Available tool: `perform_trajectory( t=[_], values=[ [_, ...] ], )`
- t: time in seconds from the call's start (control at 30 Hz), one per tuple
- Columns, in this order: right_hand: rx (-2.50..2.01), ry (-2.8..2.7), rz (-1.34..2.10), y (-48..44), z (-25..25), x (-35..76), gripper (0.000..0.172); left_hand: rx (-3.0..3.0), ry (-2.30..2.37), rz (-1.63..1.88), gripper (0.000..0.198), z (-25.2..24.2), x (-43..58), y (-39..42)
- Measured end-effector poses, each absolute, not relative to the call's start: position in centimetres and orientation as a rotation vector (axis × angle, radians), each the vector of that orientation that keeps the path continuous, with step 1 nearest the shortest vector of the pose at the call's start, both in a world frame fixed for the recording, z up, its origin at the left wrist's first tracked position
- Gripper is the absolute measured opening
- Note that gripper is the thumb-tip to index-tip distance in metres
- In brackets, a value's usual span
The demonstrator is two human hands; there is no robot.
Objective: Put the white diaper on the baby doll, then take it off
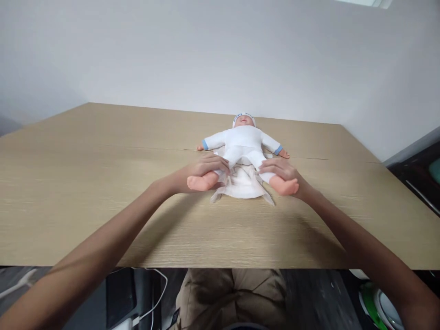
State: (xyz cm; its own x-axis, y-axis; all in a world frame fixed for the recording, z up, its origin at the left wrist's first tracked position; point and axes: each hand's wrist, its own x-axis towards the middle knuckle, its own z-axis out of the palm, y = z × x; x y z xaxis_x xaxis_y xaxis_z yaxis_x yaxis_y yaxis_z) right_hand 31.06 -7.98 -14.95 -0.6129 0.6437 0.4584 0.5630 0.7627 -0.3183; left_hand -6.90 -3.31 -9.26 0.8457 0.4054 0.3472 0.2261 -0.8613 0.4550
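A baby doll (243, 142) in a white suit with blue cuffs lies on its back on the wooden table (103, 183), head toward the wall. An opened white diaper (242, 185) is spread under its hips and legs. My left hand (202, 169) is wrapped round the doll's lower leg just above the bare foot (201, 182). Gripping the other leg above its foot (286, 185) is my right hand (282, 173). Both legs are held spread apart over the diaper.
The table ends at a white wall behind the doll. Below the near edge I see my lap, a white cable (154, 298) and dark equipment at the left, and a green and white object (378, 307) at the right.
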Motion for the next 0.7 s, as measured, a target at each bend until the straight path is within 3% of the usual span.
perform_trajectory(
  t=[0.2, 0.27, 0.57, 0.7],
  values=[
    [-0.782, -2.535, -0.028, -8.6, -17.1, 32.0, 0.041, 2.709, 0.391, 0.545, 0.064, -14.4, -9.0, -3.3],
    [-0.790, -2.553, -0.011, -8.8, -17.6, 32.0, 0.042, 2.692, 0.413, 0.500, 0.069, -15.2, -9.1, -3.3],
    [-0.874, -2.622, 0.449, -9.9, -14.5, 32.6, 0.051, 2.537, 0.500, 0.319, 0.051, -12.5, -8.6, -4.3],
    [-1.052, -2.531, 0.296, -12.0, -14.0, 29.8, 0.047, 2.517, 0.723, 0.403, 0.043, -13.0, -7.1, -6.2]
  ],
)
